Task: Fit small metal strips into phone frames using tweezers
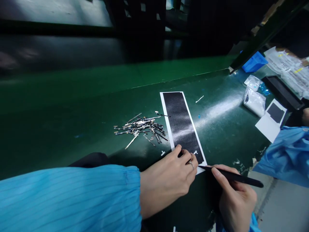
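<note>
Nearest, the right hand (238, 196) pinches a slender black pen-shaped tool (241, 178) between thumb and fingers with no gap, its tip at the near end of a long black ribbed sheet with a white border (178, 119); whether the tip touches is unclear. The left hand (169, 177), below a striped blue elasticated sleeve (72, 196), lies over that same end with its fingers bent; what they pinch, if anything, I cannot tell. The sheet lies flat on the dark green worktop (217, 129), its near end toward the worktop's near edge. It looks thin, light and flexible, with a glossy face that could slide or mark, so the plain white border seems the better place to hold. A tiny white T-shaped piece (163, 153) lies just left of the sheet. Farther on, beside its left border, is a loose heap of narrow black and silver strips (145, 125); they look light and easily bent, best lifted singly by an end. Beyond, toward the worktop's far right corner, are clear plastic bags (254, 101), a shallow black tray (282, 91) and a bright blue plastic bin (254, 61).
</note>
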A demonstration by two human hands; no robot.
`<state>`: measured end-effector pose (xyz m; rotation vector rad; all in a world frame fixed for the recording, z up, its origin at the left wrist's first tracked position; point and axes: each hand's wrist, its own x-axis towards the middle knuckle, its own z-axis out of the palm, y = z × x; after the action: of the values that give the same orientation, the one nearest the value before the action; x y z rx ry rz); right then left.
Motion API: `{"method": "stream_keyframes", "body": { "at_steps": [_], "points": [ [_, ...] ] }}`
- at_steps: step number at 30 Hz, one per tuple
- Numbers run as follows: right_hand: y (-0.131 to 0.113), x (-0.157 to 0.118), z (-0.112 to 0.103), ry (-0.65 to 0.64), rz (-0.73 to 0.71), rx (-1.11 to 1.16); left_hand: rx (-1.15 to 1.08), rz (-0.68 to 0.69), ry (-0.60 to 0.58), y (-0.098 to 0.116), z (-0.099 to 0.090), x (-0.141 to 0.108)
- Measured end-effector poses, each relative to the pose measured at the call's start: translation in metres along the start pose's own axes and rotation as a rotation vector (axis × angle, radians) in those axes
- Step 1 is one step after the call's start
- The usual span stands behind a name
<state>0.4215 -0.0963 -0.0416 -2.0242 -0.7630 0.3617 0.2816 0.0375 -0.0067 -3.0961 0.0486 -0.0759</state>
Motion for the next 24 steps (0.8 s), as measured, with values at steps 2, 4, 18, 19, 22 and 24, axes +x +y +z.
{"method": "stream_keyframes", "body": {
  "at_steps": [2, 4, 18, 19, 22, 24],
  "points": [
    [0.0, 0.0, 0.0, 0.001, 0.01, 0.013, -0.001, 0.001, -0.008, 0.0, 0.0, 0.0],
    [0.001, 0.001, 0.002, 0.012, 0.02, 0.033, -0.001, -0.001, -0.006, -0.001, 0.0, 0.0],
    [0.001, 0.005, 0.006, 0.097, 0.176, 0.363, -0.018, -0.012, 0.041, 0.004, 0.006, -0.003],
    [0.0, 0.006, 0.007, 0.111, 0.179, 0.387, -0.02, -0.012, 0.046, 0.004, 0.006, -0.003],
    [-0.002, 0.007, 0.006, 0.13, 0.189, 0.432, -0.092, -0.026, 0.016, -0.001, -0.001, -0.003],
    [-0.004, 0.007, 0.005, 0.141, 0.188, 0.453, -0.183, -0.063, -0.038, -0.012, -0.014, -0.004]
  ]
}}
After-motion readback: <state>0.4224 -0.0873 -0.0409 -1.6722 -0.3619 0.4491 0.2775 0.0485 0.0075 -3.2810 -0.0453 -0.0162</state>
